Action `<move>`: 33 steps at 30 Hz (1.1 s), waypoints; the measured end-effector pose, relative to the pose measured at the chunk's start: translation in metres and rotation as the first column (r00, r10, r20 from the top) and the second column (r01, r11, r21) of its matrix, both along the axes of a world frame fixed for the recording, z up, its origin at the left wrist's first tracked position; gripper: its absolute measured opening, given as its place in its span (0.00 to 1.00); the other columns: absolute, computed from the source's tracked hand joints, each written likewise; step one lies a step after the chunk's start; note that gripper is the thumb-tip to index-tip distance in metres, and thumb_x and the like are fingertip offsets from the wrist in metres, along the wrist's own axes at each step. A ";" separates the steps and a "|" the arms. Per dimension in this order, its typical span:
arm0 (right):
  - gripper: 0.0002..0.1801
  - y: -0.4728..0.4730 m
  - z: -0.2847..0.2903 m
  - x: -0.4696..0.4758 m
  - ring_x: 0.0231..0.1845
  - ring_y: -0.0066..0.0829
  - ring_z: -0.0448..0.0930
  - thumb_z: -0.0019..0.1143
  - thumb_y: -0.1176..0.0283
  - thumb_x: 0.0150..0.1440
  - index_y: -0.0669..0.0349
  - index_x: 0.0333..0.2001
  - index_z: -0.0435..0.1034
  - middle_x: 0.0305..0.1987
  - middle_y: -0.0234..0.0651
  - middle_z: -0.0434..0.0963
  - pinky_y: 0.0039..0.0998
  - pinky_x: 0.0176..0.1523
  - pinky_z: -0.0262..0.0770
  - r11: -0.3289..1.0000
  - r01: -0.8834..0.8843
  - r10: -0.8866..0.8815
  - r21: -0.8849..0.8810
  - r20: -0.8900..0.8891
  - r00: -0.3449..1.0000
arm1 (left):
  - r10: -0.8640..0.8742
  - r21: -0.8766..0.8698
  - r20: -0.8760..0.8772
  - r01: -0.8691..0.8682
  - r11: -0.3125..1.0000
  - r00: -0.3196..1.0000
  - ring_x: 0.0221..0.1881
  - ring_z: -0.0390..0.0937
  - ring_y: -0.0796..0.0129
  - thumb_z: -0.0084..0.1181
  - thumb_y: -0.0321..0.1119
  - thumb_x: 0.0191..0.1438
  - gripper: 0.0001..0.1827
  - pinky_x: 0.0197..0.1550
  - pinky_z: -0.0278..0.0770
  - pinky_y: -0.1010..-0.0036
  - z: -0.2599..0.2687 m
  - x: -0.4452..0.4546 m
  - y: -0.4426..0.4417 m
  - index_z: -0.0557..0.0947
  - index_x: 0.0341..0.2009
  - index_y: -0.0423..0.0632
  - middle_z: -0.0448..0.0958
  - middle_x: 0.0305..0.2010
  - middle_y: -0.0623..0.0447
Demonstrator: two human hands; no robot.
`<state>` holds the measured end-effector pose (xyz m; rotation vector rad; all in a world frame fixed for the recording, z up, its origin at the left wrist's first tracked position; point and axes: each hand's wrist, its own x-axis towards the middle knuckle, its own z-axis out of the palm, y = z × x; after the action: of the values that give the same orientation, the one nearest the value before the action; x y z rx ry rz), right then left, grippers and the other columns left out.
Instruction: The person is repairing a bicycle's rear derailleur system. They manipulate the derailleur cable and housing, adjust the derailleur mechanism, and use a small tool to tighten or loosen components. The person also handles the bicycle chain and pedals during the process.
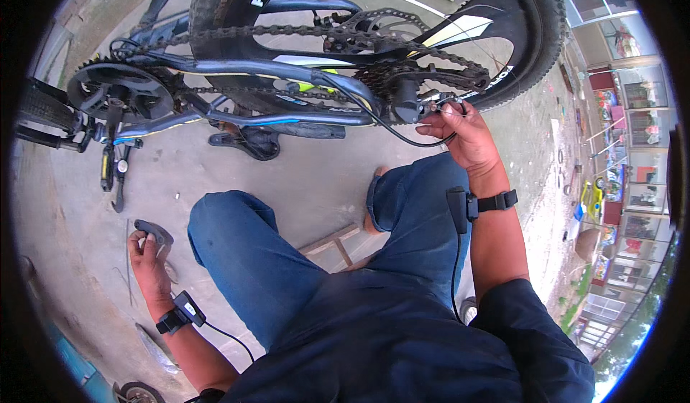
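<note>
In front of me an upside-down bicycle rests with its saddle (pixel 261 143) at the floor. My right hand (pixel 464 136) is at the rear derailleur (pixel 408 101), thumb and fingers pinching the thin inner cable near its clamp. The black cable housing (pixel 396 135) loops from the frame to this hand. Low on my left, my left hand (pixel 146 263) grips a dark grey hand tool (pixel 152 232) just above the concrete floor; its exact kind is unclear. The drive chain (pixel 291 32) runs between the chainring (pixel 119 91) and the rear cassette (pixel 372 79).
The rear wheel (pixel 531 41) with its knobby tyre stands beyond the derailleur. A crank with its pedal (pixel 108 167) juts down on the left. Between my legs is a wooden frame (pixel 337 241). Thin metal rods (pixel 129 263) lie beside my left hand.
</note>
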<state>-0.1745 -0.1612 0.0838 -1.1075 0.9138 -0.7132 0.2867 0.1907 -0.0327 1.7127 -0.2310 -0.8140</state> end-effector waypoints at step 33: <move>0.23 0.033 -0.067 0.014 0.54 0.30 0.74 0.55 0.64 0.59 0.65 0.55 0.68 0.57 0.39 0.67 0.31 0.56 0.70 0.987 -0.005 -0.089 0.164 0.560 0.823 | -0.456 0.106 -0.399 0.534 0.839 0.795 0.37 0.77 0.69 0.53 0.23 0.56 0.12 0.39 0.78 0.75 0.069 -0.242 -0.191 0.67 0.43 0.47 0.75 0.38 0.52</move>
<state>-0.1606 -0.1286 0.0163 -0.6687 0.4690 -0.9262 0.0442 -0.0003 0.0363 1.6803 -0.3626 -1.5828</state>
